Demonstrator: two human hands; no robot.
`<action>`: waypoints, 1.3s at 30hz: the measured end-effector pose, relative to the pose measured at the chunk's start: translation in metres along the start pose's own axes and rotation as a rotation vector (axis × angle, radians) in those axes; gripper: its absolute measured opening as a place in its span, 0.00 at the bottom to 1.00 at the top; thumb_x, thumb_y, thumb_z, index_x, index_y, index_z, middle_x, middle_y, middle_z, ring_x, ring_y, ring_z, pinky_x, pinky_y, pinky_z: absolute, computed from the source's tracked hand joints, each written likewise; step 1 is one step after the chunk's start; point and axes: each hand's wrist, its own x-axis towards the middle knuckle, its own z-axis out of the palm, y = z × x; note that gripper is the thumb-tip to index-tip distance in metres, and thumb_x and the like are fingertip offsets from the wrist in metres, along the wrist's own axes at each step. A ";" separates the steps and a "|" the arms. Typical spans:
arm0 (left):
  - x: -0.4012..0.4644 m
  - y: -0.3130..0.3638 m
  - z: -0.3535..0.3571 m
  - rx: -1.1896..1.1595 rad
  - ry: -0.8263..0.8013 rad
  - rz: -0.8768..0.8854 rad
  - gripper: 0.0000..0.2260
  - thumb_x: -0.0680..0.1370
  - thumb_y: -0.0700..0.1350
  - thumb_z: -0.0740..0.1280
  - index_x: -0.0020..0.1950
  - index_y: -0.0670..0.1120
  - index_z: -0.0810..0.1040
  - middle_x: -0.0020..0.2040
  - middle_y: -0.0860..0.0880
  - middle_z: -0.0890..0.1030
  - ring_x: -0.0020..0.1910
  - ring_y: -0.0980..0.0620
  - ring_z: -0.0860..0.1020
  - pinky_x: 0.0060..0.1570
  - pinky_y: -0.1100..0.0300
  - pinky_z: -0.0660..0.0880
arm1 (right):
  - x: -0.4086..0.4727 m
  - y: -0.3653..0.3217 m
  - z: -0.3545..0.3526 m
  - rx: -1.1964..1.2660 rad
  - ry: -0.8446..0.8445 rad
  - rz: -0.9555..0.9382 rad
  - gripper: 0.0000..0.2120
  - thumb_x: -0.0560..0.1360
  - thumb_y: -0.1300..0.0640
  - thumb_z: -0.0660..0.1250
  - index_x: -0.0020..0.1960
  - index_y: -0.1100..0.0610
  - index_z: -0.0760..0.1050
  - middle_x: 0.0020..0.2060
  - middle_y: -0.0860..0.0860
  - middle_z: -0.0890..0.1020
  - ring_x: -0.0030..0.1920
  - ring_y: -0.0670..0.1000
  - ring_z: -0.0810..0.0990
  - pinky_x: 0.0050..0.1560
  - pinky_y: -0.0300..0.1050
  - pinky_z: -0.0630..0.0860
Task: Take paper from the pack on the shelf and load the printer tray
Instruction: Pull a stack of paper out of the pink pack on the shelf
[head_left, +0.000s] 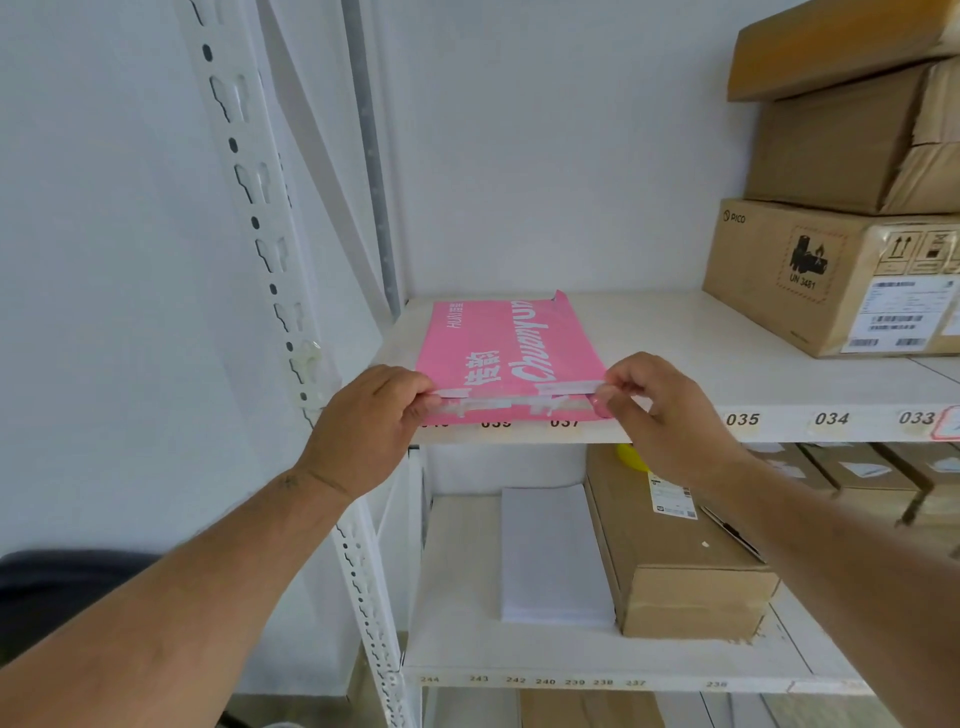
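A pink paper pack (511, 348) with white lettering lies flat on the upper white shelf (675, 364), its near end over the shelf's front edge. My left hand (363, 431) pinches the pack's near left corner. At the near right corner my right hand (670, 415) pinches the white flap. White sheets show at the open near end between my hands. The printer and its tray are not in view.
Stacked brown cardboard boxes (841, 275) fill the upper shelf's right side. On the lower shelf lie a loose white paper stack (553, 553) and a long cardboard box (680, 551). A perforated white upright (270, 260) stands at the left.
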 end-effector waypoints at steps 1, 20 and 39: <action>0.000 0.000 0.001 -0.012 0.004 -0.018 0.15 0.83 0.51 0.61 0.50 0.42 0.81 0.43 0.48 0.84 0.43 0.44 0.80 0.41 0.49 0.80 | -0.001 -0.001 0.001 0.009 -0.001 0.020 0.05 0.82 0.55 0.66 0.47 0.50 0.78 0.46 0.39 0.80 0.53 0.43 0.77 0.51 0.35 0.71; 0.014 0.045 0.026 -0.408 0.090 -0.745 0.27 0.73 0.57 0.76 0.68 0.49 0.75 0.62 0.55 0.72 0.60 0.50 0.79 0.62 0.56 0.77 | 0.004 -0.043 0.035 -0.069 0.125 0.347 0.14 0.74 0.38 0.68 0.51 0.47 0.78 0.49 0.46 0.82 0.53 0.53 0.79 0.52 0.54 0.81; 0.029 0.057 -0.006 -0.153 0.113 -0.178 0.12 0.78 0.42 0.73 0.60 0.42 0.77 0.64 0.45 0.81 0.62 0.43 0.79 0.62 0.44 0.76 | -0.032 -0.074 0.026 -0.172 0.322 0.154 0.29 0.77 0.56 0.71 0.76 0.56 0.67 0.70 0.53 0.74 0.70 0.52 0.70 0.68 0.38 0.62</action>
